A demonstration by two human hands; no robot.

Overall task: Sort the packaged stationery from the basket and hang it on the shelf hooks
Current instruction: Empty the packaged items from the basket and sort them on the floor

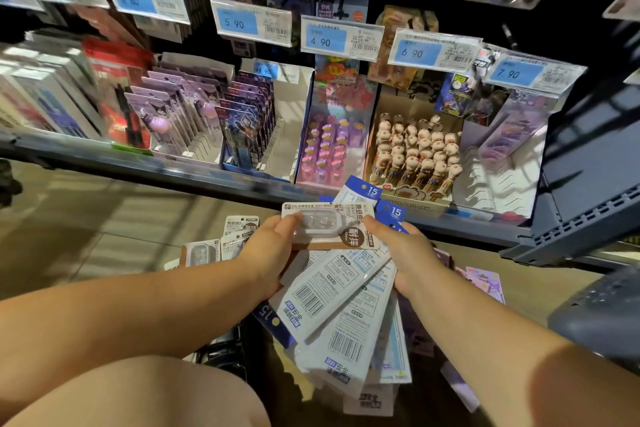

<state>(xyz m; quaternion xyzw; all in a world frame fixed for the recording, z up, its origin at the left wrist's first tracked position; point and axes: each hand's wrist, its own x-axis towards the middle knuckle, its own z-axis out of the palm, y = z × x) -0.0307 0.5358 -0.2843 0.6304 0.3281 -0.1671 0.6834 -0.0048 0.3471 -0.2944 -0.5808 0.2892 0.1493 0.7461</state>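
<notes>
Our left grip [270,246] and right grip [405,253] both pinch one correction-tape pack [329,229]; ruler packs [346,308], perhaps left-held, fan toward 6 o'clock.

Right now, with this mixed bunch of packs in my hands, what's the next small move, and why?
Probably slide the correction-tape blister pack off the top with your left hand and set it with the matching packs lying below left. It is the odd one out, lying across the fan of 15 cm ruler packs, with your right hand at its other end.
</notes>
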